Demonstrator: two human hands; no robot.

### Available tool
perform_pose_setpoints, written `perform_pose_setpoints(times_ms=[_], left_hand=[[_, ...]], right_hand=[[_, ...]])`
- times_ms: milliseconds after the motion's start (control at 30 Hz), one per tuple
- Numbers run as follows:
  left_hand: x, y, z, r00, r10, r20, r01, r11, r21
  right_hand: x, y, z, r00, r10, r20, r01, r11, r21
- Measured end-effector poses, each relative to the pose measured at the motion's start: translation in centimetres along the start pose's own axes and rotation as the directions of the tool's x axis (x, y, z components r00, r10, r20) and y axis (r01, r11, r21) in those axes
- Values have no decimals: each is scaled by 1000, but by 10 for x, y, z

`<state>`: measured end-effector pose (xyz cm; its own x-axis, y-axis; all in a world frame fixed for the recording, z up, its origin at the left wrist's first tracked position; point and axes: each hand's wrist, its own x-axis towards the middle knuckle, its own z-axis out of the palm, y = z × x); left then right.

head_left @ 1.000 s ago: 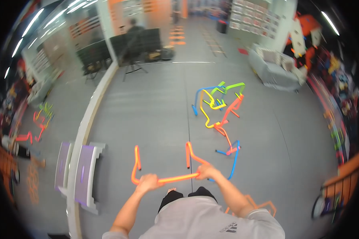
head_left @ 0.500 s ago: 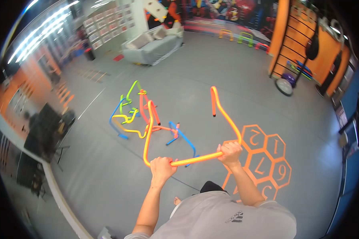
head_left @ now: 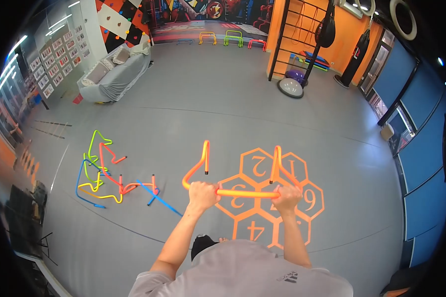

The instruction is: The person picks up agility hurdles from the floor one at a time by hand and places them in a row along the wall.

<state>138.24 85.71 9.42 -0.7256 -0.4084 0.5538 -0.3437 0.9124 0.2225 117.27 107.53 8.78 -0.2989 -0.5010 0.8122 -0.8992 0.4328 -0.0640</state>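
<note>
An orange agility hurdle (head_left: 248, 193) is held out in front of me, its crossbar level and its bent legs reaching forward with dark end caps. My left hand (head_left: 203, 197) is wrapped round the left end of the crossbar. Near the other end, my right hand (head_left: 287, 199) grips the same bar. Behind and below the hurdle, orange numbered hexagons (head_left: 240, 167) mark the grey floor. To the left of my hands lies a cluster of loose hurdles: a green hurdle (head_left: 90, 143), a red hurdle (head_left: 102, 161), a yellow hurdle (head_left: 115, 198) and blue hurdles (head_left: 78, 183).
A draped sofa (head_left: 119, 81) stands at the back left. Small hurdles, including a green one (head_left: 233, 34), line the mural wall. At the back right are wall bars (head_left: 295, 37), a balance dome (head_left: 291, 88) and a punching bag (head_left: 354, 62). Blue panels (head_left: 428, 163) run along the right.
My view and body have turned right, so the loose hurdles and sofa now sit further left. The held hurdle has swung over the numbered hexagons, its crossbar more level. Both hands keep their grip.
</note>
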Motion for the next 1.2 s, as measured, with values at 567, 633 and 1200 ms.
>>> perform_pose_setpoints(times_ms=[567,633,1200], left_hand=[[234,-170,154,982,-141,-123,109,966,-236],[279,-180,182,973,-157,-171,107,957,-268],[750,-324,278,839,-261,-477,-87,802,-591]], right_hand=[[242,116,250,985,-172,-18,173,982,75],[260,144,279,989,-143,31,141,988,68],[559,392,538,982,171,79,-142,397,907]])
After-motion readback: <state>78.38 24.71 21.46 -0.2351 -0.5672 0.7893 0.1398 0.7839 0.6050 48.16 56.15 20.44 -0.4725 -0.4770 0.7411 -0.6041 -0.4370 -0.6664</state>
